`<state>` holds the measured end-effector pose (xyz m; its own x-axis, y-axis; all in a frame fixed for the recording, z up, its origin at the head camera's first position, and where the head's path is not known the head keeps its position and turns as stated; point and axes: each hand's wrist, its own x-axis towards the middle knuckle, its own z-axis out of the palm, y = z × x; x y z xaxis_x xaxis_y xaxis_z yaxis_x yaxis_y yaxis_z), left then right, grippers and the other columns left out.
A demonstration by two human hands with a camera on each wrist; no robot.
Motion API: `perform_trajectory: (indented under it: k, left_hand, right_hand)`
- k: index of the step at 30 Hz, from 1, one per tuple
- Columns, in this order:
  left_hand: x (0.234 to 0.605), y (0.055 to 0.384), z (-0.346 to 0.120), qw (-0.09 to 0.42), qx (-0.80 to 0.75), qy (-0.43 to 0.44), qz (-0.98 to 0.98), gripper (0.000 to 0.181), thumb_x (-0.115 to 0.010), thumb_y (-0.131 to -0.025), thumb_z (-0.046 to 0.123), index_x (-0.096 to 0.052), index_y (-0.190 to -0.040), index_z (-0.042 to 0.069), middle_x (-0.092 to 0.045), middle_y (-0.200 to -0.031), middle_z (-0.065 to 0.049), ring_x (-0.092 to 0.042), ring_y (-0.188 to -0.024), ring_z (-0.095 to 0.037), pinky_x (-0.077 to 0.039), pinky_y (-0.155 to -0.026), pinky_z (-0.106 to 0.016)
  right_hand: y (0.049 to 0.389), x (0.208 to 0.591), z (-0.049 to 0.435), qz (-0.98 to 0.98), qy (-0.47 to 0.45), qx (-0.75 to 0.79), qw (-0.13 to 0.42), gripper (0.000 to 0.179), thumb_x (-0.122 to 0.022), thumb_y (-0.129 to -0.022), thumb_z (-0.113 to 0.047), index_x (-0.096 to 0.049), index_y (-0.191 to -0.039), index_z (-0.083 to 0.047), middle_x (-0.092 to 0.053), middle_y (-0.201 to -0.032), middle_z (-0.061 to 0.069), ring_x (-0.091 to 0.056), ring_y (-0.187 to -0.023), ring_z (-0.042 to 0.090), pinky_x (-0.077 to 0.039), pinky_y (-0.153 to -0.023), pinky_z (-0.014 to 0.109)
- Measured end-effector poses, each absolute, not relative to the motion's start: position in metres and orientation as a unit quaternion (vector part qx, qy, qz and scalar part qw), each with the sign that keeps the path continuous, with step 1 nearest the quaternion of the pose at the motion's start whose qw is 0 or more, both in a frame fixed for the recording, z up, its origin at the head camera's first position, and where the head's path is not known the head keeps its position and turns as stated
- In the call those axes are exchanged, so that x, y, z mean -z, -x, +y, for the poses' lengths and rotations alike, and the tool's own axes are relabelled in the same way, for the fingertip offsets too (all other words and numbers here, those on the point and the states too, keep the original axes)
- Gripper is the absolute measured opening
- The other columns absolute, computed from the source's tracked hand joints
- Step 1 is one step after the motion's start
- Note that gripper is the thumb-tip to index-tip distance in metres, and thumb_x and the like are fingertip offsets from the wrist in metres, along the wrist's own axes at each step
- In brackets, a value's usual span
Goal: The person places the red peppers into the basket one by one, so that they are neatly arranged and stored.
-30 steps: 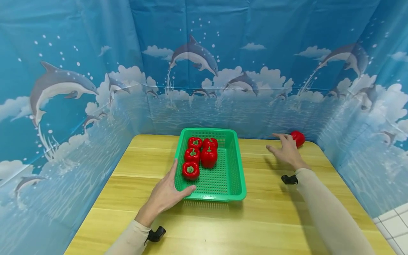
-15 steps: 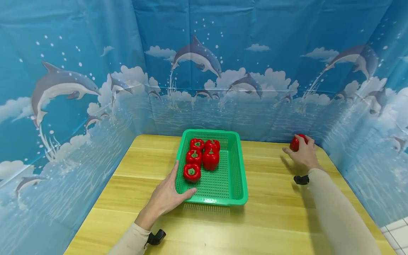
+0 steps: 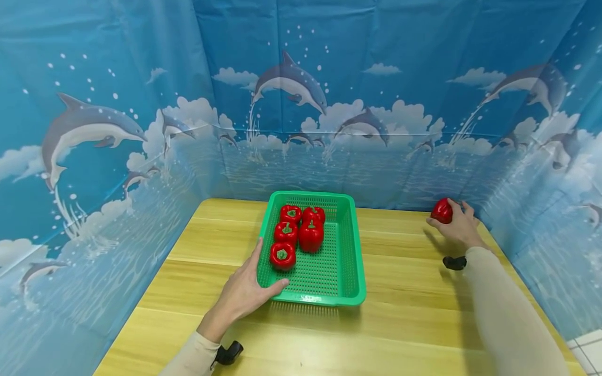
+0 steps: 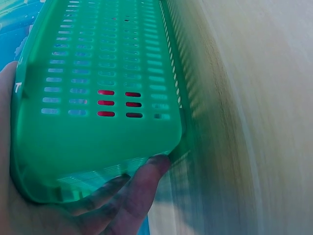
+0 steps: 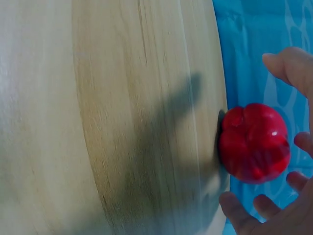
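My left hand [image 3: 244,290] rests at the near left corner of a green perforated basket [image 3: 305,298], thumb over the front rim and fingers spread along the left side. In the left wrist view, the fingers [image 4: 142,191] lie against the basket wall. Several red bell peppers [image 3: 311,236] sit in the basket's left half. At the far right of the table, my right hand [image 3: 461,227] is spread around a lone red bell pepper [image 3: 441,211]. The right wrist view has this pepper [image 5: 254,144] between thumb and fingertips, with gaps showing on both sides.
The wooden table [image 3: 400,313] carries the basket near its middle. A blue dolphin-print curtain [image 3: 301,156] hangs right behind the table's back edge and along both sides. White tiles [image 3: 588,344] show at the lower right.
My right hand has moved rightward from beside the lone pepper, and its thumb and fingers now stand around it. My left hand stays at the basket corner. The head view has shifted slightly.
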<state>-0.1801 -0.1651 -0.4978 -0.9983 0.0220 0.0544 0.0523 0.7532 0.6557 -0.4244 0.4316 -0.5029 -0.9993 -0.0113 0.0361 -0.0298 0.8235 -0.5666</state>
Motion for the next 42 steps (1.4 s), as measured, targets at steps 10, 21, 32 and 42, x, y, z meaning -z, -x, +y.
perform_trajectory:
  k: [10,21,32,42]
  left_hand:
    - [0.499,0.181,-0.165,0.027,0.351,0.021,-0.936,0.126,-0.078,-0.099,0.079,-0.007,-0.19,0.03,-0.033,-0.192,-0.013,-0.052,-0.165,-0.054,-0.05,-0.125,-0.078]
    - [0.5,0.18,-0.162,0.028,0.359,0.02,-0.933,0.123,-0.08,-0.101,0.073,-0.008,-0.19,0.027,-0.033,-0.192,-0.014,-0.051,-0.166,-0.055,-0.049,-0.125,-0.079]
    - [0.498,0.181,-0.16,0.041,0.355,0.024,-0.934,0.125,-0.078,-0.1,0.076,-0.008,-0.19,0.026,-0.034,-0.192,-0.014,-0.052,-0.166,-0.054,-0.05,-0.125,-0.078]
    - [0.498,0.178,-0.16,0.042,0.362,0.028,-0.931,0.125,-0.077,-0.1,0.077,-0.008,-0.19,0.027,-0.035,-0.191,-0.014,-0.052,-0.165,-0.055,-0.05,-0.125,-0.078]
  right_hand:
    - [0.427,0.506,0.43,-0.956,-0.024,-0.292,0.023,0.104,-0.066,-0.117,-0.048,-0.008,-0.183,0.007,0.0,-0.182,0.05,-0.023,-0.154,0.087,-0.041,-0.116,0.094]
    - [0.414,0.511,0.41,-0.942,-0.02,-0.322,0.088,0.076,-0.07,-0.118,-0.041,-0.044,-0.162,0.014,-0.033,-0.163,0.051,-0.045,-0.141,0.072,-0.052,-0.112,0.086]
    - [0.406,0.5,0.4,-0.948,-0.031,-0.313,0.054,0.096,-0.077,-0.114,-0.042,-0.028,-0.178,0.012,-0.04,-0.167,0.051,-0.042,-0.152,0.071,-0.052,-0.116,0.083]
    - [0.393,0.497,0.403,-0.95,-0.04,-0.309,0.004,0.093,-0.077,-0.112,-0.053,-0.045,-0.169,0.012,-0.026,-0.172,0.055,-0.031,-0.154,0.076,-0.055,-0.114,0.081]
